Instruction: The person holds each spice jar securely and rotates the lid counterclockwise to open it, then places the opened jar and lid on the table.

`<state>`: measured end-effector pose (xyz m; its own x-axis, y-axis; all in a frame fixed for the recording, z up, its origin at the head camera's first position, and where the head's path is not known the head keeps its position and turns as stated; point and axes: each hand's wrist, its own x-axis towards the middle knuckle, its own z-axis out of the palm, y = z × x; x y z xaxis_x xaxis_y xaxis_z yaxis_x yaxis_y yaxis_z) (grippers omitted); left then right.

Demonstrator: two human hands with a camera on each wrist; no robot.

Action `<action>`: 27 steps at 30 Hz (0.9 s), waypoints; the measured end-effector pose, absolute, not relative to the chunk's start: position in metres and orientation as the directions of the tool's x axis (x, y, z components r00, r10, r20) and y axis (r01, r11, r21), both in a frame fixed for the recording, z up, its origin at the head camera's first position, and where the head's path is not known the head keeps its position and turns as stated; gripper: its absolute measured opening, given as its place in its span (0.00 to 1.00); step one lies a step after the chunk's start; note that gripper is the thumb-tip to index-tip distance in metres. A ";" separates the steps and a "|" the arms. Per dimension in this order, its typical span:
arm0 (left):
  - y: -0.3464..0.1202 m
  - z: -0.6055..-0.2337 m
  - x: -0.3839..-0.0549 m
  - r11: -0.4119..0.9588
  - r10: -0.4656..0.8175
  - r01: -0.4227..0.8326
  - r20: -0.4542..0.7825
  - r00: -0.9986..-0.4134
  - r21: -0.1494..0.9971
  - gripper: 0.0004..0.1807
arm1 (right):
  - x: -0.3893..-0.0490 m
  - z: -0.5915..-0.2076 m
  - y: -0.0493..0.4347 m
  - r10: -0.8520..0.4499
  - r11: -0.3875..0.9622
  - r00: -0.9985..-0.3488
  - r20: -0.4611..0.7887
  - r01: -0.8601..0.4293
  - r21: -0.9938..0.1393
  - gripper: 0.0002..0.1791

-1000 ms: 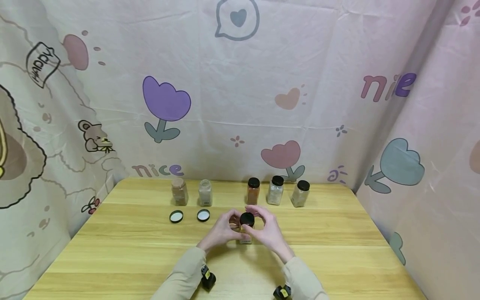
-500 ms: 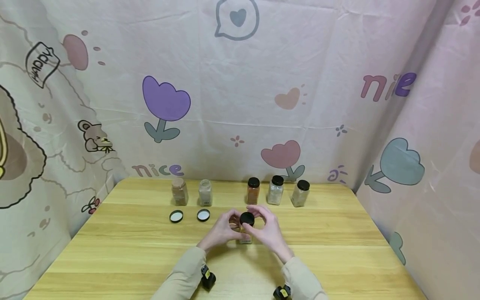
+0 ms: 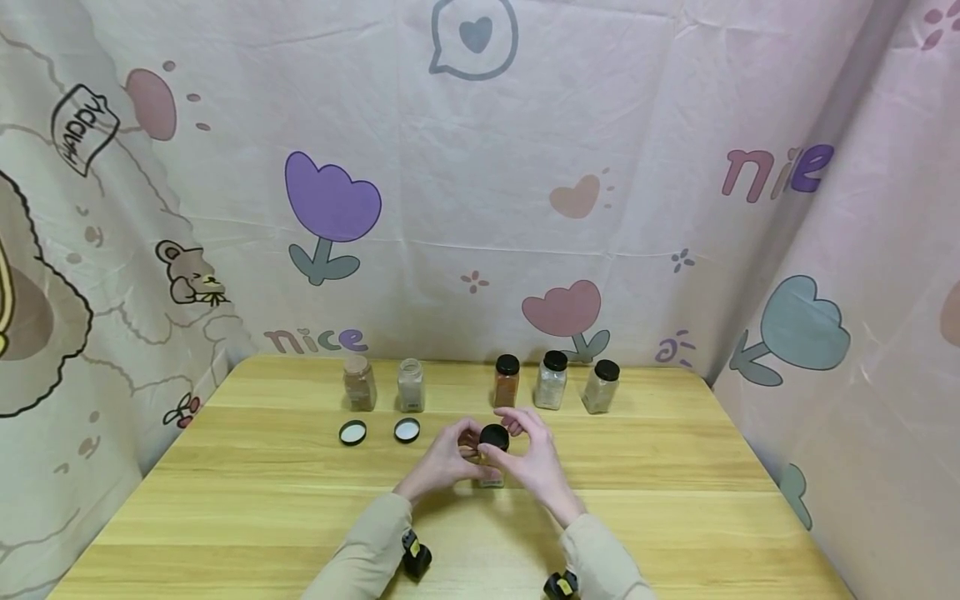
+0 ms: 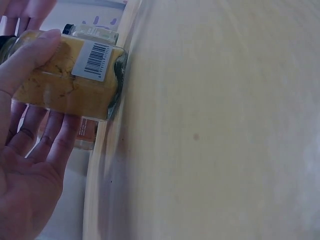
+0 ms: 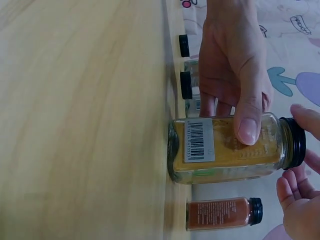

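A glass jar of yellow powder (image 3: pixel 491 475) stands on the wooden table (image 3: pixel 675 500) at the middle. My left hand (image 3: pixel 459 450) grips its body, the thumb (image 4: pixel 30 50) lying across the glass near the barcode label (image 4: pixel 92 60). My right hand (image 3: pixel 517 433) curls round the jar's black lid (image 3: pixel 493 436). In the right wrist view the yellow jar (image 5: pixel 225 150) rests on its base, the black lid (image 5: pixel 296 142) sits on its neck, and my right fingers (image 5: pixel 292 210) lie beside that lid.
Behind the hands two uncapped jars (image 3: pixel 359 385) (image 3: pixel 410 385) stand at the back left, with their two lids (image 3: pixel 352 432) (image 3: pixel 407 430) lying in front. Three black-capped jars (image 3: pixel 507 382) (image 3: pixel 551 381) (image 3: pixel 601 387) stand at the back right. Printed cloth walls surround the table.
My right fingers have shifted slightly round the black lid. The jar and my left hand have stayed where they were.
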<state>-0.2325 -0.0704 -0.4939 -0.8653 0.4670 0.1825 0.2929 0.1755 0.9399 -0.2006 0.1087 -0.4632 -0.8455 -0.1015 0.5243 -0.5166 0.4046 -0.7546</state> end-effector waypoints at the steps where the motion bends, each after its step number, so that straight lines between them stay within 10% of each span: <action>1: -0.071 -0.494 -0.233 0.173 0.468 0.291 0.182 -0.865 0.941 0.28 | -0.201 -0.463 0.108 -0.101 0.407 -0.839 0.535 -0.525 -0.748 0.27; 12: -0.071 -0.495 -0.234 0.178 0.463 0.301 0.190 -0.866 0.937 0.27 | -0.200 -0.461 0.117 -0.228 0.242 -0.834 0.502 -0.548 -0.801 0.25; 27: -0.071 -0.493 -0.232 0.166 0.468 0.287 0.180 -0.865 0.943 0.27 | -0.197 -0.454 0.111 -0.106 0.461 -0.891 0.442 -0.438 -0.772 0.24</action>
<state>-0.2316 -0.0711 -0.4931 -0.8653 0.4677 0.1803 0.2866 0.1665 0.9435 -0.1970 0.1114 -0.4540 -0.8908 -0.1062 0.4419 -0.4378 0.4611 -0.7718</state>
